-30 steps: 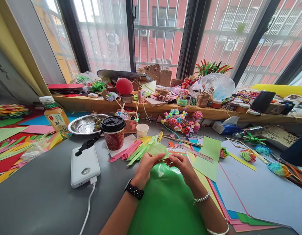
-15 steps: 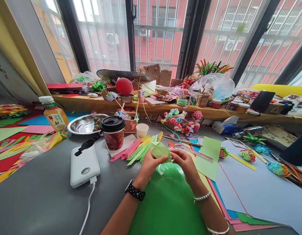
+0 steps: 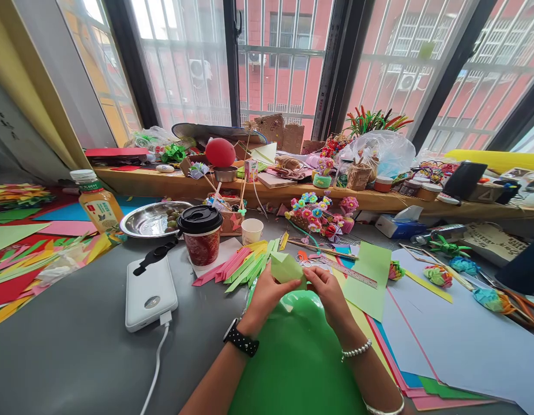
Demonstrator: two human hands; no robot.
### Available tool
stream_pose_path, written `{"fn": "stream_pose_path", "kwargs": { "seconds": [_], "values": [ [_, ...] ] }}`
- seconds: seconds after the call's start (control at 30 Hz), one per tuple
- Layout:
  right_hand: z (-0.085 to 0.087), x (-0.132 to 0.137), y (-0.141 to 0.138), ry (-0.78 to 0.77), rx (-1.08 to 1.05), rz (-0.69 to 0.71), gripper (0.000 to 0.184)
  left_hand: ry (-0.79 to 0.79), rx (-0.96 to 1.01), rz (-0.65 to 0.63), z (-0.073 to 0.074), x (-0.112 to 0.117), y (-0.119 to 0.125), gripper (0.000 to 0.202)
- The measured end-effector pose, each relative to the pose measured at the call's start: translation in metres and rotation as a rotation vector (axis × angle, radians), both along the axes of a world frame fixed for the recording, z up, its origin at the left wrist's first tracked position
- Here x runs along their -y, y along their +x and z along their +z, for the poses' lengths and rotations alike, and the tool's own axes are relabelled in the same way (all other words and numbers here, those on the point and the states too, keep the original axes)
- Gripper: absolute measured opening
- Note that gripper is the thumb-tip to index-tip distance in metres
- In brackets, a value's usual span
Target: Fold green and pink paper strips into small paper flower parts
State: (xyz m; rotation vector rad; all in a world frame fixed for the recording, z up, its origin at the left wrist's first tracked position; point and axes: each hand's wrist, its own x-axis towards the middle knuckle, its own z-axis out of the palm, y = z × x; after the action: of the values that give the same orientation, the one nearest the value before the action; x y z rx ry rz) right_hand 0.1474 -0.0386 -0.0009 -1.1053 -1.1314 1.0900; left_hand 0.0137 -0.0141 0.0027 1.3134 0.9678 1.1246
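Left hand (image 3: 263,297) pinching folded light-green paper (image 3: 285,268) between thumb and fingers; right hand (image 3: 327,295) nipping its right edge. Paper up over glossy green surface (image 3: 297,357), just right of folded paper strips (image 3: 246,267). Lidded coffee cup (image 3: 201,242) farther left.

Matt handheld paper (image 3: 286,268), glossy metal dish (image 3: 141,222), smooth plastic power bank (image 3: 141,291)

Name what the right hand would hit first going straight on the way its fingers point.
The folded light-green paper, whose edge the right hand appears to pinch. Past that, probably the bundle of folded strips, though depth is hard to judge.
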Motion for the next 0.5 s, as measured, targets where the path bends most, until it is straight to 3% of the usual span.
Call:
{"fn": "stream_pose_path", "kwargs": {
  "seconds": [0.2,0.33,0.5],
  "values": [
    [-0.002,-0.002,0.002,0.05,0.126,-0.005,0.024,-0.054,0.114,0.002,0.005,0.003,0.001,0.045],
    [-0.002,-0.004,0.01,0.053,0.149,-0.012,0.024,-0.103,0.151,-0.076,0.01,0.0,-0.006,0.05],
    [0.001,-0.005,0.019,0.055,0.281,0.027,0.023,-0.112,0.099,0.001,0.018,-0.006,-0.021,0.037]
  ]
}}
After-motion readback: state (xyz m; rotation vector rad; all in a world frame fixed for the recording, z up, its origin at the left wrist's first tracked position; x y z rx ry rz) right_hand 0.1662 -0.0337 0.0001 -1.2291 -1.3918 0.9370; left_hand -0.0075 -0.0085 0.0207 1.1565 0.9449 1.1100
